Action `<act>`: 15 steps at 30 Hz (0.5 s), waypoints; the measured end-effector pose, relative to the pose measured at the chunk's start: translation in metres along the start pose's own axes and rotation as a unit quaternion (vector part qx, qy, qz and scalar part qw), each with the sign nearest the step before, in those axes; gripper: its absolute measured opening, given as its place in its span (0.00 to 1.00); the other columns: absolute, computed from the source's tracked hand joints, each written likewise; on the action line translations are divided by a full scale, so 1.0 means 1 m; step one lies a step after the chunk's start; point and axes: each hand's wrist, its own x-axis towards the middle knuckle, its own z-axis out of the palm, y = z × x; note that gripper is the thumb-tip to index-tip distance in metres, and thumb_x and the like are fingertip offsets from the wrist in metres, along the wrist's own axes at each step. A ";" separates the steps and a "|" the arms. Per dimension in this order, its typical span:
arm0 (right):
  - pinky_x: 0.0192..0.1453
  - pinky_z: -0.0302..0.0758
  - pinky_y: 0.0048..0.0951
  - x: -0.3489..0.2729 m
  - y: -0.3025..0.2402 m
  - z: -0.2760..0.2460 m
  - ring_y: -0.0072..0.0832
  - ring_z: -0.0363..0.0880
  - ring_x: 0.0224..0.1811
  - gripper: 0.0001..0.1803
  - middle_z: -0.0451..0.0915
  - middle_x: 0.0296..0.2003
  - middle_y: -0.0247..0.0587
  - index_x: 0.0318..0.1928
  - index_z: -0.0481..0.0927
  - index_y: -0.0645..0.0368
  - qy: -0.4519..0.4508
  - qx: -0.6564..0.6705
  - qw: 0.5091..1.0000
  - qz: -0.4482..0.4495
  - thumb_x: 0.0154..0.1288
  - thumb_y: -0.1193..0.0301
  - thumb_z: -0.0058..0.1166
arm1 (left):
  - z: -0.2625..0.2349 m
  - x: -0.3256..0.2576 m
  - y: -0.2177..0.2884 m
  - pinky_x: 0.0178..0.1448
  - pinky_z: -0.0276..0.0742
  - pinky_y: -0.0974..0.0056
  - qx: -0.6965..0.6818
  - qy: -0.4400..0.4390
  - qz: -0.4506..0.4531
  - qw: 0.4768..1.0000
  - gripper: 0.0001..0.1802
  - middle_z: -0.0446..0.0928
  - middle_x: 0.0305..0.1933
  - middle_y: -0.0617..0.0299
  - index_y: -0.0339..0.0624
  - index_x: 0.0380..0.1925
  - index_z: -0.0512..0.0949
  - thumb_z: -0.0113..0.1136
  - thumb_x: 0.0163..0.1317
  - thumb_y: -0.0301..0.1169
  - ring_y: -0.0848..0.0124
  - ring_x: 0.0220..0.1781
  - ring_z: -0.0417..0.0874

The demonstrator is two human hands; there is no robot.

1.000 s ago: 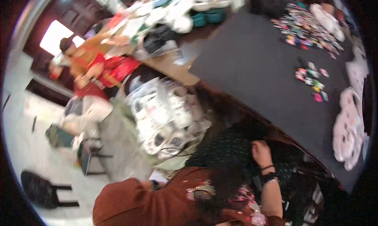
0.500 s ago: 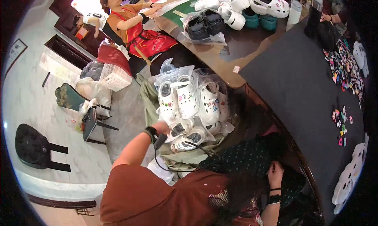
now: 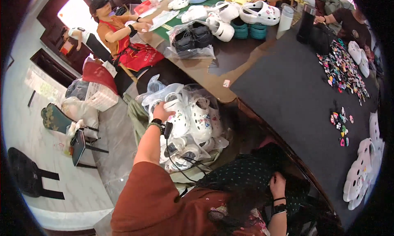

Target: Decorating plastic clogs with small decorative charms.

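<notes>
My left hand [image 3: 162, 112] reaches out from a rust-brown sleeve, a watch and a dangling cable at its wrist. Its fingers curl over a white clog in clear plastic [image 3: 179, 115], on top of a heap of bagged white clogs [image 3: 197, 129] beside the table. My right hand [image 3: 278, 183], with dark bands on the wrist, lies low at my lap. Its fingers are curled into dark dotted cloth [image 3: 242, 174] under the table's edge.
A long table has a black mat [image 3: 287, 88] with small colourful charms [image 3: 342, 69] and white clogs [image 3: 359, 176] at its right rim. More clogs [image 3: 258, 14] and bagged dark shoes [image 3: 193, 39] lie farther up. A person in an orange top [image 3: 123, 34] sits at the far left. Bags and chairs [image 3: 78, 143] stand on the floor.
My left arm has come into view and stretched out onto the bagged clogs. The view has swung toward the heap. My right hand has stayed on the dotted cloth.
</notes>
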 end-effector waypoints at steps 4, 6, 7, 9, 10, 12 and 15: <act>0.44 0.75 0.47 -0.002 0.004 -0.003 0.55 0.77 0.39 0.11 0.78 0.36 0.58 0.41 0.77 0.67 -0.042 0.041 0.996 0.066 0.59 0.75 0.55 | -0.004 -0.027 0.014 0.48 0.75 0.49 -0.031 0.130 0.097 0.986 0.29 0.80 0.38 0.42 0.35 0.39 0.80 0.77 0.34 0.35 0.44 0.43 0.80; 0.45 0.75 0.46 -0.001 0.001 -0.006 0.54 0.78 0.39 0.10 0.79 0.37 0.57 0.41 0.77 0.66 -0.031 0.054 0.997 0.053 0.59 0.75 0.55 | -0.016 -0.045 0.017 0.45 0.73 0.50 -0.008 0.141 0.138 0.980 0.23 0.77 0.37 0.47 0.37 0.34 0.80 0.76 0.34 0.30 0.46 0.42 0.77; 0.45 0.75 0.46 0.001 -0.005 -0.008 0.53 0.78 0.39 0.10 0.79 0.37 0.57 0.42 0.77 0.65 -0.026 0.070 0.997 0.034 0.59 0.75 0.55 | -0.029 -0.060 0.020 0.45 0.72 0.51 -0.021 0.141 0.172 0.975 0.20 0.76 0.36 0.49 0.37 0.32 0.79 0.75 0.35 0.27 0.48 0.42 0.76; 0.48 0.75 0.44 0.011 -0.033 -0.030 0.52 0.78 0.41 0.10 0.79 0.38 0.55 0.41 0.77 0.65 -0.004 0.096 0.995 0.038 0.59 0.75 0.55 | -0.056 -0.093 0.046 0.45 0.71 0.53 -0.066 0.127 0.238 0.961 0.16 0.73 0.33 0.54 0.38 0.27 0.76 0.73 0.36 0.21 0.52 0.40 0.74; 0.50 0.75 0.43 0.018 -0.054 -0.042 0.51 0.78 0.43 0.10 0.79 0.39 0.54 0.41 0.77 0.65 0.016 0.126 0.991 0.039 0.59 0.75 0.56 | -0.070 -0.108 0.056 0.46 0.71 0.54 -0.080 0.103 0.247 0.960 0.17 0.72 0.34 0.54 0.38 0.26 0.76 0.71 0.32 0.21 0.52 0.41 0.73; 0.53 0.75 0.42 0.034 -0.085 -0.060 0.49 0.77 0.49 0.16 0.78 0.45 0.53 0.47 0.76 0.63 0.030 0.147 0.988 -0.026 0.58 0.74 0.59 | -0.103 -0.139 0.098 0.48 0.70 0.54 -0.074 0.050 0.352 0.932 0.12 0.71 0.35 0.53 0.40 0.26 0.76 0.66 0.37 0.21 0.52 0.43 0.73; 0.59 0.71 0.41 0.060 -0.132 -0.068 0.45 0.70 0.61 0.36 0.69 0.59 0.51 0.61 0.66 0.61 -0.007 0.248 0.965 -0.083 0.52 0.68 0.68 | -0.101 -0.161 0.123 0.50 0.68 0.52 0.013 -0.035 0.490 0.871 0.06 0.71 0.38 0.54 0.45 0.27 0.76 0.58 0.46 0.25 0.54 0.46 0.72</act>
